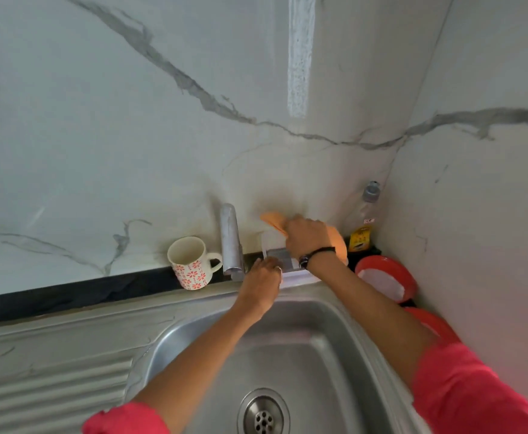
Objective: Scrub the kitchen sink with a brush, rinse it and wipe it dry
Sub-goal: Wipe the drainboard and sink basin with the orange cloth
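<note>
Orange cloth (272,221) in right hand (306,238)

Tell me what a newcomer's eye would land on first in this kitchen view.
First come the two bare arms in pink sleeves reaching over the steel sink: the right hand grips an orange cloth against the marble wall, and the left hand rests at the sink's back edge beside the tap. Next, the white mug with red flowers left of the tap, and the red container in the right corner.
</note>
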Motion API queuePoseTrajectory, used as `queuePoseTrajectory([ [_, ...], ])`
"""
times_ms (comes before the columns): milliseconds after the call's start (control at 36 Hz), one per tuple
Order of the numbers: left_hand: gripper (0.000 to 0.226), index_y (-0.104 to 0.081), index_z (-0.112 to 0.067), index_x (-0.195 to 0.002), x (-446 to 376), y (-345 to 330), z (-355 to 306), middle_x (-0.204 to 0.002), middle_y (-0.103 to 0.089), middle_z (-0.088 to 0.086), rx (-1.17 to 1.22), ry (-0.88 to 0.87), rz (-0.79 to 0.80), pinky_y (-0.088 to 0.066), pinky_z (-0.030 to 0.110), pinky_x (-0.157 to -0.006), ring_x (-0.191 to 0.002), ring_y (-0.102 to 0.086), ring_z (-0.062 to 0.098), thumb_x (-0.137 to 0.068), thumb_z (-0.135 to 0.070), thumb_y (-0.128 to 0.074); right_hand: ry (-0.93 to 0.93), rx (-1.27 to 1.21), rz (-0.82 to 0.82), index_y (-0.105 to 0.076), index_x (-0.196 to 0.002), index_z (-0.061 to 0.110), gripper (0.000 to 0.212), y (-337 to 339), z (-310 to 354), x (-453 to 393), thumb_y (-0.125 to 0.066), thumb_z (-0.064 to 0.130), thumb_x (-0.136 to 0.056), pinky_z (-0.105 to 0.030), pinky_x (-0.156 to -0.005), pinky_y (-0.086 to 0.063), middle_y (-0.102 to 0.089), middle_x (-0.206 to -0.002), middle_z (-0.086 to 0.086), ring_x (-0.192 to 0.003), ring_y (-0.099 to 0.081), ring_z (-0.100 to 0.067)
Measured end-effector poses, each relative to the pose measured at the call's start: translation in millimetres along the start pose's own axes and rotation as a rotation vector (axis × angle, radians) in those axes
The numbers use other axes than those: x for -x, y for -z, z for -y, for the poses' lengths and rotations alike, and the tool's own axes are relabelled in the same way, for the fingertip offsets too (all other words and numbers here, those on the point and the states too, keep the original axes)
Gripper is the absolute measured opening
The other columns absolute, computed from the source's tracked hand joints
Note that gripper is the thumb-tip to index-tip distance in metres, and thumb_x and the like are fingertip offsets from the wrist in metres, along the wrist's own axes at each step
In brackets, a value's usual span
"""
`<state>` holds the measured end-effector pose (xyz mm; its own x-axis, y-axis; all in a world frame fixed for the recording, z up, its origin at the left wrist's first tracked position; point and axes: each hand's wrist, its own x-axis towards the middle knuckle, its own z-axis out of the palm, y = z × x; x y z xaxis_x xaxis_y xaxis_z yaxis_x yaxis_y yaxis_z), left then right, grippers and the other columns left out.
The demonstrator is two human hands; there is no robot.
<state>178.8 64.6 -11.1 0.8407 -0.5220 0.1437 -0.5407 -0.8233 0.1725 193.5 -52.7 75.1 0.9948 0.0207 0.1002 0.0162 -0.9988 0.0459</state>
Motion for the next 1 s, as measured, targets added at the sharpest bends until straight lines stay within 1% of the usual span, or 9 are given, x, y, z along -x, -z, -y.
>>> queuePoseTrajectory([
  [56,0.045,-0.035,-0.004,-0.142,8.6,4.2,-2.9,-0.149,-0.033,0.012,0.005,0.009,-0.046,-0.015,0.035,-0.116,-0.141,-0.025,0.023,-0.098,-0.009,-0.041,-0.018,-0.077,-0.042,-0.048,-0.122,0.009,0.03,16.8,0.7,14.3,-0.043,0.011,-0.093,-0.038,-0.081,-0.046,-0.056,-0.117,-0.01,-0.103,-0.06,-0.032],
  [167,0.051,-0.024,-0.01,-0.147,43.9,11.8,-10.9,-0.155,-0.02,0.006,0.032,0.058,-0.04,-0.009,0.035,-0.119,-0.145,-0.011,0.019,-0.098,-0.015,-0.039,-0.115,-0.244,-0.094,-0.045,-0.117,0.006,0.024,36.9,7.2,56.6,-0.043,0.012,-0.093,-0.039,-0.077,-0.046,-0.063,-0.108,-0.015,-0.099,-0.061,-0.036],
  [278,0.049,-0.028,-0.013,-0.146,99.3,11.9,-9.0,-0.156,-0.018,0.005,0.041,0.049,0.041,-0.006,0.032,-0.117,-0.145,-0.011,0.018,-0.099,-0.018,-0.04,-0.244,-0.581,0.159,-0.043,-0.121,0.005,0.035,32.9,19.6,97.1,-0.053,0.013,-0.087,-0.036,-0.081,-0.044,-0.06,-0.115,-0.019,-0.108,-0.057,-0.035],
  [389,0.052,-0.024,-0.017,-0.148,153.2,10.4,11.4,-0.157,-0.015,0.001,0.089,0.156,0.066,-0.007,0.028,-0.117,-0.145,-0.01,0.015,-0.099,-0.02,-0.042,-0.233,-0.752,0.373,-0.042,-0.126,0.007,0.048,18.5,37.9,122.8,-0.061,0.013,-0.083,-0.029,-0.076,-0.039,-0.056,-0.123,-0.016,-0.112,-0.053,-0.032],
  [528,0.051,-0.03,-0.015,-0.145,217.2,10.4,51.4,-0.155,-0.021,0.002,0.12,0.298,0.078,-0.01,0.026,-0.116,-0.144,-0.015,0.015,-0.097,-0.014,-0.046,-0.164,-0.937,0.569,-0.051,-0.127,0.013,0.053,-1.0,75.7,138.8,-0.07,0.02,-0.078,-0.04,-0.096,-0.045,-0.058,-0.125,-0.012,-0.111,-0.055,-0.031],
  [667,0.052,-0.033,-0.011,-0.144,282.1,26.0,97.1,-0.154,-0.024,0.006,0.164,0.484,0.039,-0.008,0.02,-0.115,-0.143,-0.019,0.017,-0.094,-0.012,-0.048,-0.117,-1.148,0.815,-0.058,-0.111,0.023,0.04,-8.5,133.7,148.1,-0.077,0.029,-0.075,-0.029,-0.07,-0.049,-0.066,-0.099,0.0,-0.084,-0.062,-0.016],
  [722,0.052,-0.03,-0.011,-0.144,307.3,35.7,119.1,-0.154,-0.022,0.005,0.151,0.558,0.027,-0.006,0.018,-0.114,-0.144,-0.017,0.017,-0.095,-0.013,-0.048,-0.038,-1.159,0.829,-0.06,-0.101,0.022,0.029,-8.6,162.8,146.5,-0.076,0.022,-0.076,-0.022,-0.062,-0.047,-0.067,-0.092,0.002,-0.076,-0.061,-0.01],
  [889,0.055,-0.024,-0.011,-0.147,370.8,59.4,183.2,-0.155,-0.019,0.006,0.124,0.764,0.023,-0.005,0.02,-0.114,-0.145,-0.012,0.016,-0.098,-0.026,-0.045,0.157,-1.087,0.755,-0.062,-0.106,0.007,0.029,-8.8,255.6,141.0,-0.068,0.004,-0.078,-0.029,-0.072,-0.046,-0.062,-0.095,-0.006,-0.087,-0.057,-0.022],
  [1000,0.061,-0.021,-0.006,-0.147,388.6,75.2,220.9,-0.157,-0.012,0.01,0.15,0.835,0.006,-0.01,0.027,-0.117,-0.145,-0.01,0.019,-0.097,-0.031,-0.046,0.237,-0.985,0.694,-0.062,-0.079,0.009,0.007,-13.6,310.5,126.5,-0.068,0.007,-0.076,-0.029,-0.07,-0.04,-0.057,-0.08,-0.006,-0.078,-0.053,-0.02],
])
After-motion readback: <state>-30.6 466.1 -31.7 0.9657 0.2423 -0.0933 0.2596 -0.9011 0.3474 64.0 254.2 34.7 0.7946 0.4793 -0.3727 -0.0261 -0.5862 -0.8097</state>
